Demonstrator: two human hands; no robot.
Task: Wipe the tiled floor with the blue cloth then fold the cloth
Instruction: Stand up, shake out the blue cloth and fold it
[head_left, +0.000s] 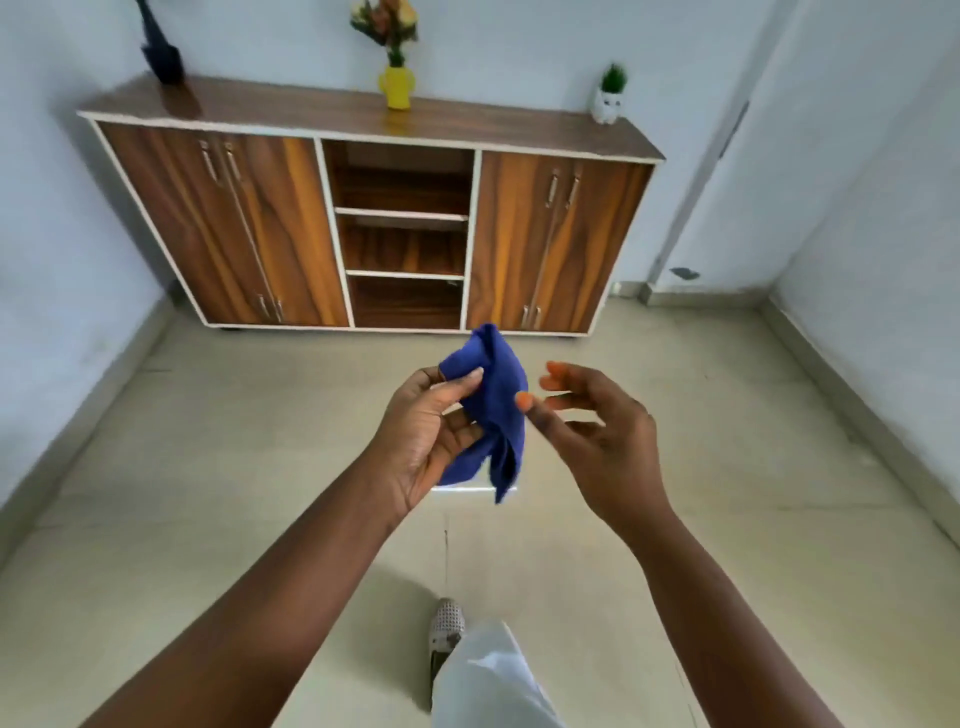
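The blue cloth (496, 405) is bunched and hangs in the air at chest height over the beige tiled floor (727, 467). My left hand (431, 436) grips it, thumb and fingers pinching its upper left part, palm turned up. To the cloth's right, my right hand (597, 436) has its fingers spread, and its thumb tip touches or nearly touches the cloth's right edge. The cloth's lower end dangles below my left palm.
A wooden sideboard (384, 228) with doors and open middle shelves stands against the far wall. On top are a yellow vase with flowers (397, 88), a small white plant pot (609, 101) and a dark object (163, 57). My foot (447, 623) is on the floor below.
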